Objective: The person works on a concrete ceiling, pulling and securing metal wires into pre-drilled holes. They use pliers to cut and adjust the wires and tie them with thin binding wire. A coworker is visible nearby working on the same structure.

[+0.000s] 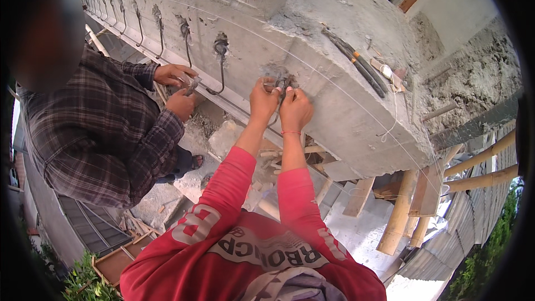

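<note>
Both my arms reach forward to the side of a grey concrete beam (329, 97). A dark bent steel rod (275, 121) comes out of a rough hole there and curves downward. My left hand (264, 99) grips the rod's upper end with closed fingers. Close beside it, my right hand (296, 108) pinches the same end, thumb up. The fingers partly cover the hole and the rod's top. Farther left along the beam, another bent steel rod (223, 72) hangs from a chipped hole, with several more in a row beyond.
At the left a co-worker in a plaid shirt (95, 128) holds a small greyish thing (192, 86). Long-handled cutters (359, 64) with orange bands lie on the beam's top. A thin string (334, 81) runs along its face. Bamboo poles (399, 212) and boards stand below right.
</note>
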### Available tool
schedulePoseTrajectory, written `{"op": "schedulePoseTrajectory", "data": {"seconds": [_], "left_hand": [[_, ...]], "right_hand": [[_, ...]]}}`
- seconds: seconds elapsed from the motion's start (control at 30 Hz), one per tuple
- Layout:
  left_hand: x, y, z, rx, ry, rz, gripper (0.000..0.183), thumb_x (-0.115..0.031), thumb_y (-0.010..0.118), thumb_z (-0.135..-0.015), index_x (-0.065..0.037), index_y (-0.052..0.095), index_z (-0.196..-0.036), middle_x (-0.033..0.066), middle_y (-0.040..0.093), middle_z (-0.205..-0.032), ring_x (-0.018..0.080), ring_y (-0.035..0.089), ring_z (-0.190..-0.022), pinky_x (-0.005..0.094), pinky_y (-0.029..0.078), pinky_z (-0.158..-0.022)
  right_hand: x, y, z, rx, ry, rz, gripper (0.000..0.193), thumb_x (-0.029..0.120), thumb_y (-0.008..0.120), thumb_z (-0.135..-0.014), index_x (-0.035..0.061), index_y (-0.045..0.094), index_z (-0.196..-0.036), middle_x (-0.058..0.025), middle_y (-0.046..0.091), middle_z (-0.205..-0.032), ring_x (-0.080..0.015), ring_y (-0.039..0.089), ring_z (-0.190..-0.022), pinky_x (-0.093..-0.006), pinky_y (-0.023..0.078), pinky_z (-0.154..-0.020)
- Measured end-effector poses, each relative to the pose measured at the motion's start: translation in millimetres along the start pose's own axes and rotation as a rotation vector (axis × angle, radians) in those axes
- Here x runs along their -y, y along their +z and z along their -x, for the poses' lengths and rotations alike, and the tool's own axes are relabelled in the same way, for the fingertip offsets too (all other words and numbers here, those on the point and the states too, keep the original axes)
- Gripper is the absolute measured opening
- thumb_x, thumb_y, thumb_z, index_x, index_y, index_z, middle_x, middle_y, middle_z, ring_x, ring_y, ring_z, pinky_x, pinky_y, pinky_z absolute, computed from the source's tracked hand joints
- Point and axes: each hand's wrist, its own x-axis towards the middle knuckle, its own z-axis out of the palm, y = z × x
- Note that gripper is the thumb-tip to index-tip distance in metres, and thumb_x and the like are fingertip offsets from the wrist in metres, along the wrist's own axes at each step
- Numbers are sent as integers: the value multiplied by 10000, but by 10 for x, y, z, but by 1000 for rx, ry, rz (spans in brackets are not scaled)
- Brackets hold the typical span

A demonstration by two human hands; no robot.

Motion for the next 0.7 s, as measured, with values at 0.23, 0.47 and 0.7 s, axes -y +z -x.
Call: {"op": "schedulePoseTrajectory", "data": {"seconds": [0.23,0.47,0.7], "left_hand": [[134,-109,-41,92,-2,-91,342,-153,755,-960,33,702,-1242,135,785,-901,168,713,-646,335,557,-622],[131,-26,123,96,90,-126,194,-131,721,-975,38,765,-1058,147,781,-896,188,726,-747,344,551,-696],[106,58,119,90,248,-129,169,-147,741,-947,-6,799,-1018,207,763,-870,313,739,-766,407,555,-737]], "right_hand": [[-121,41,89,-2,-38,42,265,357,669,-1016,123,748,-919,-194,729,-775,-445,709,-752,-551,528,-659],[-106,68,113,-13,-26,-22,221,310,663,-1016,117,737,-936,-190,736,-790,-440,713,-758,-546,535,-663],[-113,-112,39,25,-125,-25,230,303,630,-1031,117,733,-943,-159,763,-847,-415,736,-796,-529,557,-687]]}}
